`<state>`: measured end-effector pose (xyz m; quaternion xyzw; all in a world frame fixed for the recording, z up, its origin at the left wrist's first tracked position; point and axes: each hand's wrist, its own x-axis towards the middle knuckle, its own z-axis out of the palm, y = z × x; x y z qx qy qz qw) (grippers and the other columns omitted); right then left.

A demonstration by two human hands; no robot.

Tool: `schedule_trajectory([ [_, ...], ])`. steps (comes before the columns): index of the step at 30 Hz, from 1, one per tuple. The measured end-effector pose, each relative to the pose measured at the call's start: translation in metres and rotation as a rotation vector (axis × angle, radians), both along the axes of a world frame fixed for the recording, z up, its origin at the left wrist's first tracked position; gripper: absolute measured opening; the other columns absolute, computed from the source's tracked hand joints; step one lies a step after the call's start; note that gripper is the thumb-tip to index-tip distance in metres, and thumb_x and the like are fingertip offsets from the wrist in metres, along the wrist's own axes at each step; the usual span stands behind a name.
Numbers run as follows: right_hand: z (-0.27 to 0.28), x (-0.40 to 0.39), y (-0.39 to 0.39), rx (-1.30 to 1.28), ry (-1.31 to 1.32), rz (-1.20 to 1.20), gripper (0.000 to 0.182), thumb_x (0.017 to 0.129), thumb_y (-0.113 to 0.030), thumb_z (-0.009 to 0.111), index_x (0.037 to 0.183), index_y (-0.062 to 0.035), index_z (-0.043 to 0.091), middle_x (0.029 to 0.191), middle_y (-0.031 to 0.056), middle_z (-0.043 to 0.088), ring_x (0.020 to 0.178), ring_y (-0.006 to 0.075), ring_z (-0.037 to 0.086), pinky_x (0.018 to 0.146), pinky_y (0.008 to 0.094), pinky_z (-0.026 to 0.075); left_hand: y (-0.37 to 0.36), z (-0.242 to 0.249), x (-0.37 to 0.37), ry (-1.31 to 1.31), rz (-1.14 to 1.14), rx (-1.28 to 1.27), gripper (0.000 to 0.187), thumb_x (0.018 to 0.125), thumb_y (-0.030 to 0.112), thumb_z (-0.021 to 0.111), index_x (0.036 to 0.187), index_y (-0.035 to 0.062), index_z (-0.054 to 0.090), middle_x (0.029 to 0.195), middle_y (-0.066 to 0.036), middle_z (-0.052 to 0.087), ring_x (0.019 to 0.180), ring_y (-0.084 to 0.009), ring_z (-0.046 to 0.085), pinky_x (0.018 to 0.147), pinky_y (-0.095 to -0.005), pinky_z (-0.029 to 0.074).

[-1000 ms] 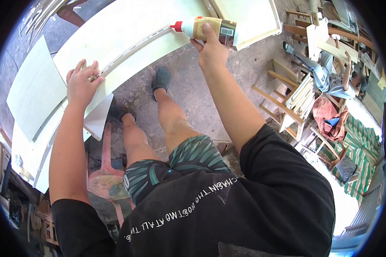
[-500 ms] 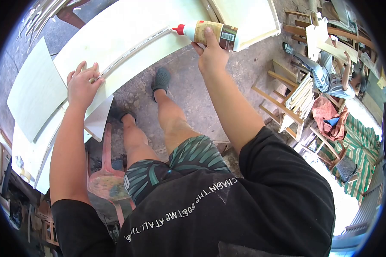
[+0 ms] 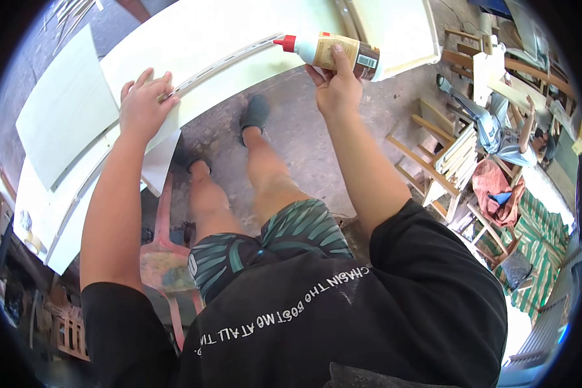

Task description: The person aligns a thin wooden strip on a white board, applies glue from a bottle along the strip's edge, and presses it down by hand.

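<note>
My right hand is wrapped round a glue bottle with a brown-and-tan label and a red nozzle. The bottle lies on its side in the air, its nozzle pointing left, close to a narrow strip. This strip runs along the front part of a large pale panel and has whitish marks on it. My left hand rests at the strip's left end, fingers spread on the panel and thumb near the strip. Whether the thumb and fingers press on the strip is hard to make out.
A smaller pale sheet lies on the left. Below the panel stands a worn pink chair. At right are wooden frames, a red cloth and another person among boards. My feet are on the concrete floor.
The view has shifted, so panel, bottle and both hands sit farther right. The bottle's nozzle stays near the strip. My left hand's fingers have changed pose slightly.
</note>
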<state>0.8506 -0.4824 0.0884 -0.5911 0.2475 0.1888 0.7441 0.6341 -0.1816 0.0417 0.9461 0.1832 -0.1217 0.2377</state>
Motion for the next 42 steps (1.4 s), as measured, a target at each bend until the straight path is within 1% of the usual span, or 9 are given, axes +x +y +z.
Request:
schedule_trajectory([
  [2, 0.004, -0.013, 0.007, -0.036, -0.072, 0.136, 0.048, 0.1, -0.015, 0.074, 0.139, -0.0048, 0.05, 0.129, 0.0129, 0.066, 0.117, 0.03, 0.07, 0.091, 0.0507, 0.067, -0.002, 0.0, -0.002, -0.029, 0.003, -0.007, 0.021, 0.087, 0.029, 0.082, 0.097, 0.0109, 0.078, 0.139, -0.003, 0.073, 0.148, -0.0296, 0.051, 0.12, -0.0501, 0.032],
  [6, 0.005, -0.046, 0.034, 0.0, -0.168, 0.386, 0.047, 0.092, -0.003, 0.081, 0.134, 0.0012, 0.059, 0.126, 0.0135, 0.069, 0.114, 0.0282, 0.071, 0.089, 0.0457, 0.067, -0.001, -0.013, -0.017, -0.209, 0.027, 0.039, 0.042, 0.084, 0.038, 0.084, 0.12, 0.0173, 0.079, 0.144, -0.001, 0.07, 0.148, -0.029, 0.051, 0.123, -0.0527, 0.029],
  [7, 0.001, -0.064, 0.047, 0.008, -0.331, 0.529, 0.045, 0.088, 0.0, 0.084, 0.128, 0.004, 0.064, 0.123, 0.0139, 0.072, 0.111, 0.0248, 0.072, 0.093, 0.0402, 0.065, -0.003, -0.017, -0.029, -0.287, 0.065, 0.113, 0.053, 0.082, 0.04, 0.086, 0.129, 0.0203, 0.077, 0.144, 0.0, 0.07, 0.144, -0.0281, 0.054, 0.121, -0.0514, 0.03],
  [8, -0.001, -0.075, 0.057, 0.005, -0.363, 0.546, 0.048, 0.085, -0.001, 0.087, 0.127, 0.0042, 0.065, 0.122, 0.0142, 0.073, 0.111, 0.0224, 0.072, 0.095, 0.0347, 0.062, -0.005, -0.018, -0.034, -0.28, 0.086, 0.131, 0.051, 0.082, 0.04, 0.086, 0.128, 0.02, 0.077, 0.142, 0.0, 0.071, 0.142, -0.0275, 0.055, 0.12, -0.0507, 0.031],
  [16, -0.024, -0.125, 0.093, -0.137, -0.598, 0.711, 0.058, 0.081, -0.009, 0.094, 0.128, 0.0022, 0.062, 0.12, 0.0118, 0.072, 0.11, 0.0215, 0.073, 0.092, 0.035, 0.064, -0.018, -0.027, -0.057, -0.308, 0.25, 0.114, 0.042, 0.082, 0.041, 0.085, 0.119, 0.0209, 0.08, 0.13, 0.003, 0.075, 0.131, -0.0237, 0.06, 0.112, -0.0468, 0.034],
  [19, -0.014, -0.13, 0.101, -0.062, -0.509, 0.654, 0.06, 0.079, -0.01, 0.095, 0.127, 0.0025, 0.062, 0.121, 0.0122, 0.072, 0.109, 0.0206, 0.073, 0.091, 0.0339, 0.065, -0.022, -0.028, -0.047, -0.313, 0.271, 0.054, 0.039, 0.082, 0.04, 0.085, 0.116, 0.022, 0.081, 0.126, 0.004, 0.076, 0.127, -0.0226, 0.061, 0.11, -0.0462, 0.035],
  [26, -0.019, -0.13, 0.105, -0.129, -0.546, 0.752, 0.062, 0.078, -0.01, 0.096, 0.128, 0.0029, 0.061, 0.12, 0.0116, 0.073, 0.11, 0.0204, 0.073, 0.091, 0.0337, 0.064, -0.021, -0.031, -0.044, -0.325, 0.308, 0.032, 0.027, 0.083, 0.037, 0.084, 0.105, 0.0213, 0.083, 0.118, 0.006, 0.076, 0.123, -0.0217, 0.062, 0.109, -0.0451, 0.037],
  [37, -0.031, -0.134, 0.099, -0.386, -0.791, 0.96, 0.066, 0.075, -0.019, 0.099, 0.126, -0.0002, 0.062, 0.117, 0.0096, 0.072, 0.105, 0.0208, 0.073, 0.09, 0.0353, 0.062, -0.017, -0.033, -0.041, -0.299, 0.306, 0.017, 0.017, 0.083, 0.031, 0.082, 0.098, 0.0222, 0.083, 0.113, 0.006, 0.075, 0.121, -0.0234, 0.062, 0.108, -0.0454, 0.04],
  [42, -0.033, -0.132, 0.101, -0.391, -0.816, 0.956, 0.065, 0.075, -0.019, 0.1, 0.125, -0.0007, 0.062, 0.116, 0.0095, 0.072, 0.104, 0.0209, 0.073, 0.09, 0.0349, 0.061, -0.018, -0.034, -0.042, -0.327, 0.309, 0.017, 0.016, 0.082, 0.03, 0.082, 0.097, 0.0226, 0.083, 0.112, 0.006, 0.075, 0.12, -0.0235, 0.063, 0.107, -0.0455, 0.041],
])
